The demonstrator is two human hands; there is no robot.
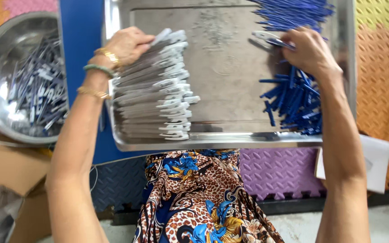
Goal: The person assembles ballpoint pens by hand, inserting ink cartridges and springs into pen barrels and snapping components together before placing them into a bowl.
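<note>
Two hands are over a steel tray: left hand is closed on the fanned stack of grey-white clips, kept aligned; right hand pinches one clip beside loose blue sticks.

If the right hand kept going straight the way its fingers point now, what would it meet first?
The right hand points up and left across the steel tray, its fingertips at a grey-white clip piece with a blue part. That piece comes first; past it lies bare tray floor, though depth is hard to judge.
</note>
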